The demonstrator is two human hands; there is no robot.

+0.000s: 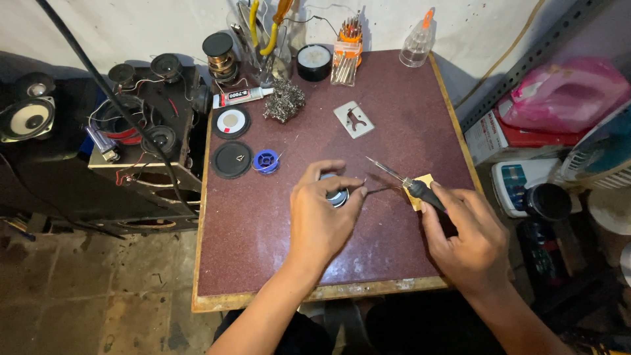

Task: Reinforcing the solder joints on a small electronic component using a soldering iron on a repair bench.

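We are holding a small round speaker driver (336, 196) under our left hand (320, 220), thumb and fingers curled together around its rim, pinning it to the maroon table top (263, 243) near the middle. A thin dark wire (380, 190) is running from the driver's right side toward the soldering iron (411, 185). Our right hand (468, 238) is clamped on the iron's black handle, just right of the driver. The iron's long axis is slanting from the grip up and to the left, its metal tip pointing away from us and ending above and right of the driver, apart from it. The right hand is the nearer of the 2 to the wire's free end. A yellow pad (420, 190) is lying under the iron.

Farther back we are seeing a white glue tube (241, 96) with red lettering lying flat, a blue solder spool (266, 160), 2 black round speaker parts (231, 141), a tangle of metal wool (284, 100) and an orange screwdriver set (347, 51) standing against the wall. Right of the table a pink jug (565, 92) is resting on a red and white box (499, 139).
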